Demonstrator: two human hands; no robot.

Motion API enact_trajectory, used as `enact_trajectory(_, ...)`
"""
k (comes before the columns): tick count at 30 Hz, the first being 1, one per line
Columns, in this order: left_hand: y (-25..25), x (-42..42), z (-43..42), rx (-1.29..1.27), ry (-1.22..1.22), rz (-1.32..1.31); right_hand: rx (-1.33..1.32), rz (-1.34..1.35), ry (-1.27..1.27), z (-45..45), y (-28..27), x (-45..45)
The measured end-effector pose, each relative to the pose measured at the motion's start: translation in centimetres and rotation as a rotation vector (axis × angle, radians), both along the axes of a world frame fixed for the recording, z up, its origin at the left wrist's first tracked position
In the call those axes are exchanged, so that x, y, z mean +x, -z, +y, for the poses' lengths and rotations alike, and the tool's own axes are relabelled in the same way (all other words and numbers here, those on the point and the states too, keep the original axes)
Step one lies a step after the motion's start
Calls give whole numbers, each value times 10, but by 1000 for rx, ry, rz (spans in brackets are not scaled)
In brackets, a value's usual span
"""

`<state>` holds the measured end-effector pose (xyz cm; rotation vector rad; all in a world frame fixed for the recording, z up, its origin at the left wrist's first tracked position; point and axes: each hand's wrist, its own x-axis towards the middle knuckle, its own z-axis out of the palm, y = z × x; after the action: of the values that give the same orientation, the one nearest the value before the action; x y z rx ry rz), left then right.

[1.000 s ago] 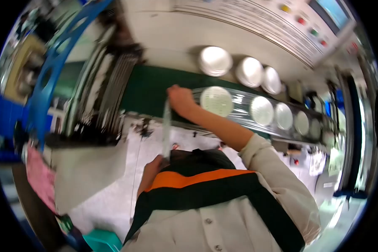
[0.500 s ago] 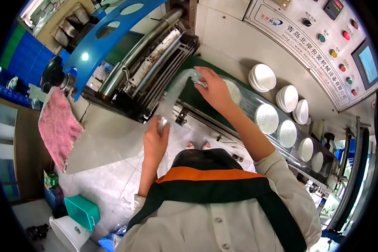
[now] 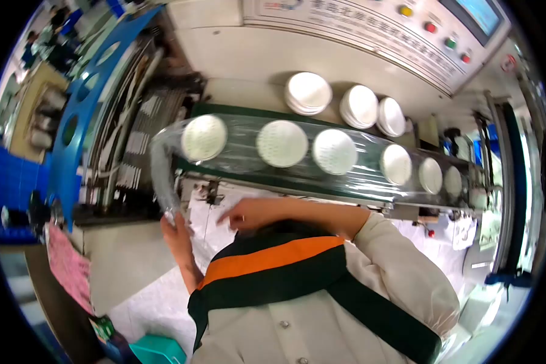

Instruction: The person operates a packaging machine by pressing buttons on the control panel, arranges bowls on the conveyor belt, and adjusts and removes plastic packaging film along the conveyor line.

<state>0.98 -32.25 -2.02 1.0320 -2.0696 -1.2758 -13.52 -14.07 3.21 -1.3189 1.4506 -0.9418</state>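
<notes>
My left hand (image 3: 177, 239), low at the left, is closed on the gathered end of a clear plastic film (image 3: 161, 173). From there the film runs up to the green conveyor bed and lies over a row of several round white perforated pieces (image 3: 282, 144). The leftmost one (image 3: 204, 138) sits near the film's bend. My right hand (image 3: 246, 215) is in front of my apron, below the conveyor's near edge. Its fingers are slightly blurred and apart, with nothing visible in them.
Stacks of white bowls (image 3: 308, 92) stand on the ledge behind the conveyor, below a control panel (image 3: 370, 36). Metal rollers and a blue perforated guard (image 3: 82, 112) are at the left. A pink cloth (image 3: 70, 267) hangs there, with a teal bin (image 3: 158, 350) on the floor.
My right hand has let go of the film and moved down towards my body. My left hand has moved left, still holding the film. More white pieces under film now show at the conveyor's left.
</notes>
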Motion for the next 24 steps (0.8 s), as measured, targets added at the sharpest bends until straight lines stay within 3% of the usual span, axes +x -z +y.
enact_trajectory(1, -7, -3, 7, 44, 3, -27, 121, 39, 200, 18, -35, -21)
enact_trajectory(2, -14, -7, 13, 157, 27, -7, -100, 222, 412, 29, 0, -42)
enact_trajectory(4, -18, -11, 18, 294, 97, 0, -127, 712, 790, 61, -18, -73)
enact_trajectory(7, -28, -22, 28, 263, 145, 6, 39, 1029, 837, 88, -5, -99)
enact_trajectory(11, -24, -29, 24, 197, 177, -40, 164, 1051, 748, 80, 6, -85)
enact_trajectory(14, -24, -32, 27, 259, 228, -49, 64, 1158, 832, 75, 7, -80)
enact_trajectory(17, -13, -35, 22, 315, 256, -132, 137, 970, 823, 77, 7, -83)
enact_trajectory(24, -27, -32, 25, 199, 211, -42, 31, 967, 838, 71, -1, -75)
